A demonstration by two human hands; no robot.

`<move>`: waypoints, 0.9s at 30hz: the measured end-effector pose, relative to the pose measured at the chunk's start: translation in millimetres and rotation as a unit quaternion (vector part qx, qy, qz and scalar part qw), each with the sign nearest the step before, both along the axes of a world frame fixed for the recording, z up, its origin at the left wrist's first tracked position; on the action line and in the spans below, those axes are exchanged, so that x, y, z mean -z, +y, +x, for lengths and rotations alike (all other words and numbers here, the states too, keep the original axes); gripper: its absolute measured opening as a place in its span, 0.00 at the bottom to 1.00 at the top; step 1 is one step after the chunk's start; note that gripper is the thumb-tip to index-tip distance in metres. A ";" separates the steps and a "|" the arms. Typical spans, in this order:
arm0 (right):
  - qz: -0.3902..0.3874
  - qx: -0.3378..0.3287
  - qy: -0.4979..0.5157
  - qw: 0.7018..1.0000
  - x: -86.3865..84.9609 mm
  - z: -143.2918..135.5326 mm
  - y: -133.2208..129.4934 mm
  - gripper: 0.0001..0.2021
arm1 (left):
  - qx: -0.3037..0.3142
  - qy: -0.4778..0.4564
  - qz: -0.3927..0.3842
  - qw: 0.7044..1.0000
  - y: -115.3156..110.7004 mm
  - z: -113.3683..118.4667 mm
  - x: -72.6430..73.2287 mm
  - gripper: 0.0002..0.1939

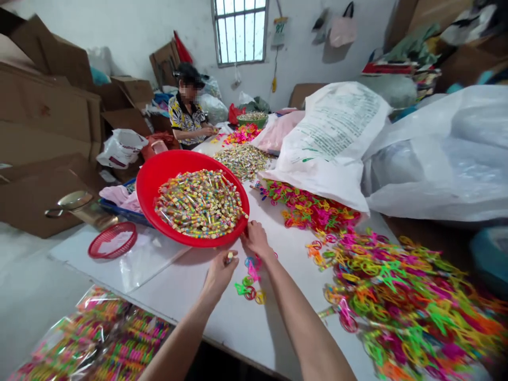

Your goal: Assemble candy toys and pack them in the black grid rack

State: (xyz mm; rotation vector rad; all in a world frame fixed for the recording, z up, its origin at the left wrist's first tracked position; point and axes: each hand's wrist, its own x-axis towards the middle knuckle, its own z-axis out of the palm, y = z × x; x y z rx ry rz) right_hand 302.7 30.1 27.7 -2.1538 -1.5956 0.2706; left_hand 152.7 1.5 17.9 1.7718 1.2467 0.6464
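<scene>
In the head view, taking the worker's hands as the middle of the clock, the left hand (219, 271) is pinched nearly closed around one short tube (229, 257), its pale end showing. The right hand (256, 238) is partly curled at the four o'clock side of a red basin (148, 182); its fingertips are hard to make out, so whether it grips anything cannot be told. The basin, at ten to eleven o'clock, carries a large heap of loose tubes (198, 203), which suggests plenty is left to handle. A few ring-shaped plastic pieces (249, 292) lie on the tabletop (174, 288) at five o'clock, near the hands and apart from the held tube. Toward three to four o'clock spreads a big bright pile (397, 296), where some rings appear joined to tubes, so that share may be done. Similar pieces spill from a white sack (333, 127) at one to two o'clock. Farther off, at twelve, lies another tube heap (242, 161), seemingly untouched, with a co-worker (186, 119) beyond it at eleven. Filled clear bags (75, 338) at eight o'clock look already packed.
</scene>
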 end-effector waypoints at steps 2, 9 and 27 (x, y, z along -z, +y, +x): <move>-0.014 -0.019 0.005 1.000 8.4 -2.0 -9.6 0.12 | -0.008 0.037 0.031 0.999 18.5 11.7 3.9 0.14; -0.087 -0.096 0.030 0.991 6.7 -16.0 -57.3 0.13 | -0.025 0.114 0.040 0.992 17.0 21.8 19.5 0.19; -0.103 -0.034 0.064 0.992 5.1 5.5 -41.8 0.08 | 0.033 0.178 0.048 0.982 -4.3 32.1 -3.4 0.16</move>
